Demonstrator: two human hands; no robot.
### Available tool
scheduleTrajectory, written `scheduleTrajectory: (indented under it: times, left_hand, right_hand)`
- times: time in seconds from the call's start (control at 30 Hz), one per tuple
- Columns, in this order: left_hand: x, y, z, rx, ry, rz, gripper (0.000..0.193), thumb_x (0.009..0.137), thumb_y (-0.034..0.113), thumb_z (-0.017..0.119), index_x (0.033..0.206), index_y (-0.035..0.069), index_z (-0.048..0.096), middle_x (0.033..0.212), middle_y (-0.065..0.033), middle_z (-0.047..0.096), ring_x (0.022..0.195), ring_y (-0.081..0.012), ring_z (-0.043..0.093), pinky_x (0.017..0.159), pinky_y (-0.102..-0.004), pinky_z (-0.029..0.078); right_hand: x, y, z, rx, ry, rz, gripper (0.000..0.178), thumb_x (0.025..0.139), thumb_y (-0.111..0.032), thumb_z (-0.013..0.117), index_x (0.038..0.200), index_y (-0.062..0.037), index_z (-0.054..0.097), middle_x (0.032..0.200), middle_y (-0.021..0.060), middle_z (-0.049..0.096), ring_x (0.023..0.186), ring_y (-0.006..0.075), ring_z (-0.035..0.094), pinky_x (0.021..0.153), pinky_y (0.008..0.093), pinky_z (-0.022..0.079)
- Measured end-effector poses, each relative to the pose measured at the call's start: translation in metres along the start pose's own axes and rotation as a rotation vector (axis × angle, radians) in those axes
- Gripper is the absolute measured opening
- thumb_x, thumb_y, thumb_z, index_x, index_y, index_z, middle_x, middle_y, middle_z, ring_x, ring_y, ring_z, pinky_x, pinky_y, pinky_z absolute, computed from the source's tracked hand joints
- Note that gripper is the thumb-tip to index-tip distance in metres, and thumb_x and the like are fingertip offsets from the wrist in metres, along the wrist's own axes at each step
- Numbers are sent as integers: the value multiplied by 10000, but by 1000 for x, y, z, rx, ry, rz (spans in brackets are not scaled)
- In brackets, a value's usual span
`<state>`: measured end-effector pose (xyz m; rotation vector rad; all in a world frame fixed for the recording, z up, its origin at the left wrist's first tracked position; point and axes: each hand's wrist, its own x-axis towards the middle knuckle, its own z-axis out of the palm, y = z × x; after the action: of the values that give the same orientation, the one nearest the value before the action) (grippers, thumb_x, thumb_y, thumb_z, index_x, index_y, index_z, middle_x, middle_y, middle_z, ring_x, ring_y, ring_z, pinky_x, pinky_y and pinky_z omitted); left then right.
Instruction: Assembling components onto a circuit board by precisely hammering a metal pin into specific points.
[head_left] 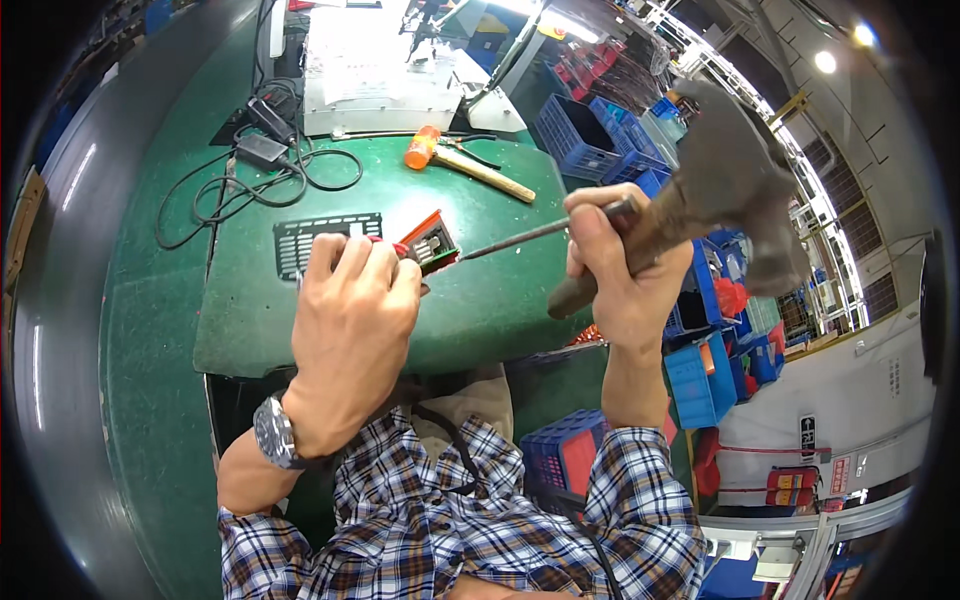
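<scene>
Head view: my left hand (350, 310) clamps the red-cased module (430, 243); my right hand (620, 270) grips hammer (720, 190) and thin rod (515, 238). Prying step, I judge; next needs a steady rod tip.

The table (480, 310) wears a matt green mat, faintly scuffed, and the small part (430, 243) under the left hand (350, 320) looks like glossy red plastic around dull metal. The right hand (615, 270) grips a hammer (700, 200) with a dark, worn wooden handle and a grey, matt metal head, plus a thin steel rod (515, 238). Farther back lies a mallet (465, 162) with an orange rubbery head and pale bare wood handle
</scene>
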<state>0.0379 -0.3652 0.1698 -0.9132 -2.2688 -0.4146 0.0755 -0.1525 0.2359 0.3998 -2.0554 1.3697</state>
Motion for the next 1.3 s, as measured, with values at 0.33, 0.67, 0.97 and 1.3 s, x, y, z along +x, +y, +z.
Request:
scheduleTrajectory:
  times: [0.33, 0.67, 0.97, 1.3]
  left_hand:
    - [-6, 19, -1, -33, -76, -91, 225, 759, 162, 756, 739, 61, 557, 775, -63, 511, 787, -259, 504, 734, -396, 412]
    - [4, 17, -2, -80, -30, -160, 213, 722, 157, 756, 797, 50, 588, 795, -68, 495, 808, -256, 516, 754, -390, 413]
    - [48, -8, 12, -310, -7, 61, 365, 778, 11, 664, 1138, 36, 607, 1081, -148, 611, 1139, -330, 571, 960, -429, 433]
    - [76, -24, 24, -730, -127, 16, 198, 948, 38, 553, 1124, -18, 625, 964, -261, 657, 956, -451, 616, 889, -489, 497]
  right_hand:
    - [-37, 10, -7, -58, 149, 18, 213, 945, -139, 605, 957, 74, 602, 730, 80, 549, 595, 105, 518, 537, 278, 493]
    - [-33, 8, -8, -158, 116, -40, 221, 946, -152, 609, 962, 68, 620, 731, 83, 566, 592, 113, 536, 548, 262, 491]
    - [22, 19, 13, -74, 27, -131, 118, 960, -36, 619, 943, 73, 661, 732, 58, 622, 562, 73, 555, 506, 218, 423]
    - [49, 45, 19, -34, -14, -263, 186, 963, -153, 674, 928, 29, 693, 602, -25, 573, 521, 30, 505, 462, 218, 353]
